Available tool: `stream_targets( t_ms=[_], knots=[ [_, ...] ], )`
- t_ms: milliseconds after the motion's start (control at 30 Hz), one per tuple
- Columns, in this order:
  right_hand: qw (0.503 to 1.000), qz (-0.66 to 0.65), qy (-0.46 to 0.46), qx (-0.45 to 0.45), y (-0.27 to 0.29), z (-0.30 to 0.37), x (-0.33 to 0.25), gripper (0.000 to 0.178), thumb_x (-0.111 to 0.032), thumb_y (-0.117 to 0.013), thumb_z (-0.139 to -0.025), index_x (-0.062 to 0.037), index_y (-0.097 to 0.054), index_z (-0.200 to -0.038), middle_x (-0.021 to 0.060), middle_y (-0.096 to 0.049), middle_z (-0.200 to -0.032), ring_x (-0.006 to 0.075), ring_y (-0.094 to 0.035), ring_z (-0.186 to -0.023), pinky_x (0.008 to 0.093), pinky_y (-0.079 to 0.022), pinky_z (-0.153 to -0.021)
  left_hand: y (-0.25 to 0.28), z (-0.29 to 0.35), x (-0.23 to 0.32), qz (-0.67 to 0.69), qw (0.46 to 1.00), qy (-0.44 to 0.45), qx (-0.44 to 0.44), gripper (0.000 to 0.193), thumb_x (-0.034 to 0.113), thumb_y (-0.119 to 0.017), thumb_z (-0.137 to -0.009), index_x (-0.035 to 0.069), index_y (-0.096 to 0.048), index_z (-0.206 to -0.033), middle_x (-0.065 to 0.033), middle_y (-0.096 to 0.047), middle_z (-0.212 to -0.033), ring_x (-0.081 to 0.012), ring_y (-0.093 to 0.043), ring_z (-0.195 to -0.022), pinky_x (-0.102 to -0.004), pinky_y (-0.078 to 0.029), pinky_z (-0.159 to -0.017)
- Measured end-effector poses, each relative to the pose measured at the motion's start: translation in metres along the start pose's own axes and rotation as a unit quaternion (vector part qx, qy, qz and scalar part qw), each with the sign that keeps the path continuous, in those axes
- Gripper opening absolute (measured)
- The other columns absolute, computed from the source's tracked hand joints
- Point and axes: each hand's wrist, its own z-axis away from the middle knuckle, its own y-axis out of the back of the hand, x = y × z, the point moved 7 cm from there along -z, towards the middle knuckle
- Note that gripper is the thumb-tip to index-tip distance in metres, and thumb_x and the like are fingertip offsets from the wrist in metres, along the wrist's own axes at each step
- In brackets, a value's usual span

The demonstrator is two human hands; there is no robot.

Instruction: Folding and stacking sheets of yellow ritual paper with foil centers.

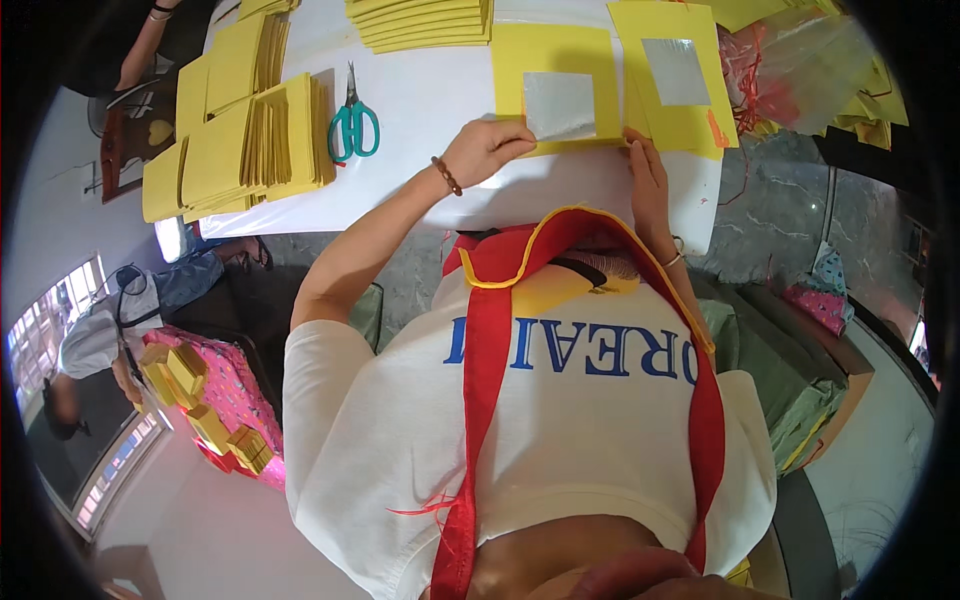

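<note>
On the white surface (420, 105), two hands at one yellow sheet (555, 52).
The left hand (487, 150) pinches its near left edge, nearly closed; the right hand (648, 180), fingers almost straight, meets its near right corner, grip unclear. One second silver-patched sheet (692, 128) lies right, one pair of teal scissors (350, 132) left; grey floor (775, 195) and one white-shirted person (95, 335) beyond.

Just some big blue capitals (608, 348) on the white T-shirt (590, 440), upside down. Red straps (485, 370) cover bits of them.
</note>
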Motion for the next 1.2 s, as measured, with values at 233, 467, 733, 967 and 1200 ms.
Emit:
stream_targets(
  t_ms=[233,467,733,967,1200],
  knots=[
    [0.999,0.008,-0.03,0.019,-0.002,-0.002,-0.001,0.031,-0.02,-0.045,-0.095,-0.0003,-0.055,-0.116,0.0003,-0.053,-0.093,0.0074,-0.046,-0.083,0.0204,-0.039,-0.076,-0.006,-0.004,-0.032,0.119,0.988,0.092,-0.038,0.018,0.019,-0.059,-0.086,0.001,-0.064,-0.088,-0.0052,-0.063,-0.074,-0.0108,-0.055,-0.067,-0.0262,-0.045,-0.063],
    [0.997,-0.053,-0.061,0.006,-0.003,-0.01,0.015,0.03,-0.021,-0.048,-0.094,-0.0018,-0.056,-0.116,-0.007,-0.045,-0.078,0.0019,-0.032,-0.063,0.0168,-0.027,-0.054,-0.009,-0.011,-0.047,0.141,0.984,0.091,-0.06,0.018,0.019,-0.061,-0.085,0.002,-0.065,-0.089,-0.0032,-0.062,-0.071,-0.0092,-0.053,-0.066,-0.0253,-0.044,-0.062],
    [0.997,-0.041,-0.067,0.016,-0.002,-0.012,0.015,0.03,-0.021,-0.05,-0.094,-0.0006,-0.057,-0.114,-0.0047,-0.049,-0.082,0.0027,-0.037,-0.066,0.0169,-0.032,-0.058,-0.01,-0.017,-0.051,0.179,0.965,0.151,-0.115,0.021,0.02,-0.059,-0.084,0.001,-0.066,-0.088,-0.0006,-0.055,-0.061,-0.0055,-0.045,-0.051,-0.0233,-0.038,-0.05],
    [0.998,-0.026,-0.06,0.006,-0.001,-0.013,0.017,0.03,-0.021,-0.049,-0.093,-0.0013,-0.057,-0.115,0.0002,-0.056,-0.096,0.0056,-0.044,-0.077,0.0183,-0.037,-0.07,-0.01,-0.018,-0.049,0.171,0.965,0.146,-0.134,0.022,0.021,-0.056,-0.084,0.001,-0.065,-0.088,-0.0001,-0.052,-0.056,-0.0054,-0.044,-0.05,-0.0234,-0.037,-0.05],
    [0.999,0.01,-0.051,-0.017,-0.001,-0.013,0.021,0.032,-0.023,-0.046,-0.096,-0.0039,-0.053,-0.121,-0.003,-0.054,-0.1,0.0039,-0.046,-0.084,0.0166,-0.038,-0.071,-0.01,-0.019,-0.049,0.162,0.967,0.143,-0.137,0.025,0.023,-0.053,-0.085,0.001,-0.065,-0.087,0.0006,-0.049,-0.054,-0.005,-0.044,-0.05,-0.0231,-0.036,-0.05]
  ],
)
